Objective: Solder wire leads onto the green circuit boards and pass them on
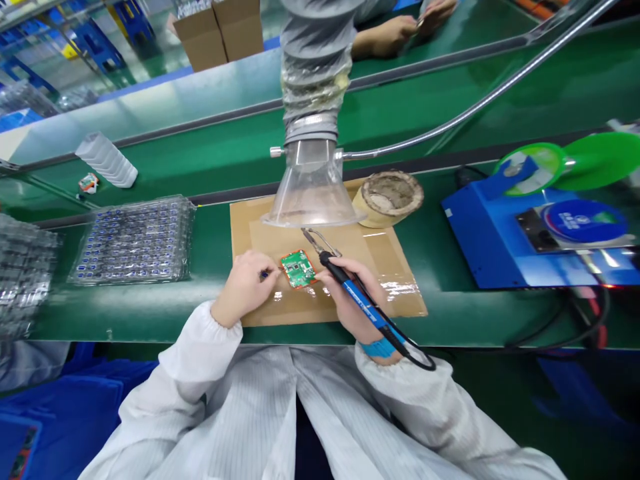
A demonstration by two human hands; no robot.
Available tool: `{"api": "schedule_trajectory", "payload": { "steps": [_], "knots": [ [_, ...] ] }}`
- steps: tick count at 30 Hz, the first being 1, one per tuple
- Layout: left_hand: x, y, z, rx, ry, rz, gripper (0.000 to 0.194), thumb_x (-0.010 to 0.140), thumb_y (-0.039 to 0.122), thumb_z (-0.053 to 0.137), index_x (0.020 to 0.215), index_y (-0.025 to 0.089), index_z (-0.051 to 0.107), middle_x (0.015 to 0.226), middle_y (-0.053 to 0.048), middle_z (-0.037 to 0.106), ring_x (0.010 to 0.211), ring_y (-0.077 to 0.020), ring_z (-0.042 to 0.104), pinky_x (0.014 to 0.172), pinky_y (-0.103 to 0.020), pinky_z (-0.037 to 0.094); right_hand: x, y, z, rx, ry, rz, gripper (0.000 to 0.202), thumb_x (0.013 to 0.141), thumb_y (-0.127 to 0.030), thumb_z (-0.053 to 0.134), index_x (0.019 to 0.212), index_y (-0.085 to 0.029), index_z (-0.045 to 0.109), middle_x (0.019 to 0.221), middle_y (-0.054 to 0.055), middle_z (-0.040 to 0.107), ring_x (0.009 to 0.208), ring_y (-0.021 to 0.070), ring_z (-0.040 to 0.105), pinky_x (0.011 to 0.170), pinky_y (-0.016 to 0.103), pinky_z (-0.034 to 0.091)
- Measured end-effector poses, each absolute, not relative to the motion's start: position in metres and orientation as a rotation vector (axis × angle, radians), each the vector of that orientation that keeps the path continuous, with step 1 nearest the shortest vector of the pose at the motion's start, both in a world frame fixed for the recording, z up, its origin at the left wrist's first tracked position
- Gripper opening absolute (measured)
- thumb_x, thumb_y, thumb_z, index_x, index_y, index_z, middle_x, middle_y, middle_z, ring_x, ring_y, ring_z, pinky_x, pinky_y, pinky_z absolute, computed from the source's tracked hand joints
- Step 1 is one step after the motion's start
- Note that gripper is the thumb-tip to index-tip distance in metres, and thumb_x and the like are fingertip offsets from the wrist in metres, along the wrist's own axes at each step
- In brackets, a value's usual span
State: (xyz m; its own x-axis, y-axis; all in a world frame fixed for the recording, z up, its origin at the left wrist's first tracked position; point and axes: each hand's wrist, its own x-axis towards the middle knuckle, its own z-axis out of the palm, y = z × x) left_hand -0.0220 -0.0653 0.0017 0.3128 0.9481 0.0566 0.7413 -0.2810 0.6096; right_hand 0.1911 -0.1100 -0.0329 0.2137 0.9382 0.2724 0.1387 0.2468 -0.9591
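Observation:
A green circuit board (299, 269) with an orange-red edge lies on a tape-covered cardboard sheet (365, 267). At its left edge my left hand (249, 280) is closed in a pinch on a small dark part (263, 274), too small to name. My right hand (353, 293) is closed around a blue and black soldering iron (360, 299), whose tip points up and left above the board. Fingertips of that hand touch or nearly touch the board's right edge. A clear funnel-shaped fume hood (315, 193) hangs just beyond the board.
Behind the sheet's right part stands a crusty round pot (393, 197). A blue soldering machine (500, 233) with a green reel (535, 167) is at the right. Clear trays (135, 240) of small parts lie left. White stacked trays (107, 160) stand farther back. Another person's hands (395, 33) show across the bench.

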Motion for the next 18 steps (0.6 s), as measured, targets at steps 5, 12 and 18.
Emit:
{"api": "schedule_trajectory", "payload": {
  "steps": [5,12,18],
  "knots": [
    [-0.022,-0.048,-0.003,2.078,1.5,0.34,0.02,0.09,0.018,0.066,0.07,0.019,0.066,0.093,-0.004,0.073,0.095,-0.022,0.059,0.091,-0.04,0.042,0.209,-0.12,-0.043,-1.325,-1.216,0.641,0.021,0.091,-0.036,0.075,0.109,-0.025,0.073,0.105,0.006,0.078,0.09,0.0228,0.077,0.084,0.039,0.064],
    [-0.021,-0.044,-0.003,2.072,1.446,0.259,0.022,0.088,0.02,0.068,0.067,0.019,0.068,0.088,-0.004,0.068,0.09,-0.0208,0.056,0.089,-0.039,0.043,0.209,-0.133,-0.052,-1.278,-1.239,0.648,0.009,0.091,-0.031,0.072,0.095,-0.023,0.071,0.087,0.004,0.074,0.076,0.0197,0.074,0.069,0.032,0.061],
    [-0.021,-0.043,-0.002,2.109,1.409,0.256,0.028,0.088,0.017,0.065,0.06,0.018,0.061,0.085,-0.004,0.065,0.089,-0.0199,0.055,0.086,-0.037,0.043,0.207,-0.133,-0.052,-1.298,-1.395,0.673,0.01,0.09,-0.026,0.073,0.1,-0.025,0.069,0.093,0.004,0.076,0.085,0.0221,0.076,0.075,0.035,0.062]
  ]
}}
